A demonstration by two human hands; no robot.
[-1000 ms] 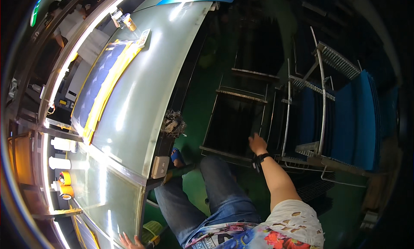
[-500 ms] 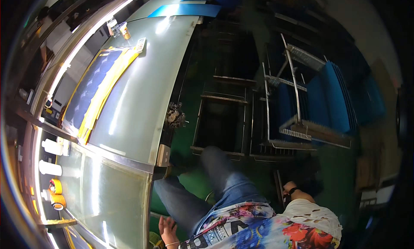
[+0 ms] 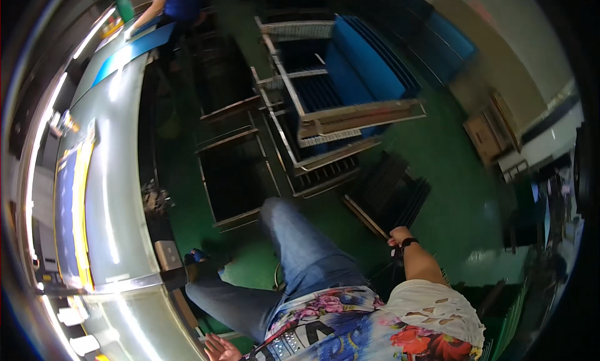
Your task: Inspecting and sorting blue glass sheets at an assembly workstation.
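My right hand (image 3: 399,236), with a dark band at the wrist, is closed at the near end of a dark rack (image 3: 390,189) on the floor to my right. The rack has a pale front rail (image 3: 365,216) and thin dark panels upright in it. My fingertips are partly hidden there. Low at the left, my left hand (image 3: 220,348) holds nothing, its fingers apart, close to the near edge of the glossy worktable (image 3: 125,192).
A metal rack (image 3: 362,117) with blue panels stands ahead, beside low dark frames (image 3: 234,180). A co-worker (image 3: 181,2) reaches over a blue sheet (image 3: 134,54) at the table's far end. Cardboard (image 3: 487,136) leans at the right. A yellow-edged dark sheet (image 3: 69,217) lies on the table.
My view has swung right, so the table and racks sit farther left. My right arm is more stretched out, with the hand still at the dark rack. My left hand stays low and open.
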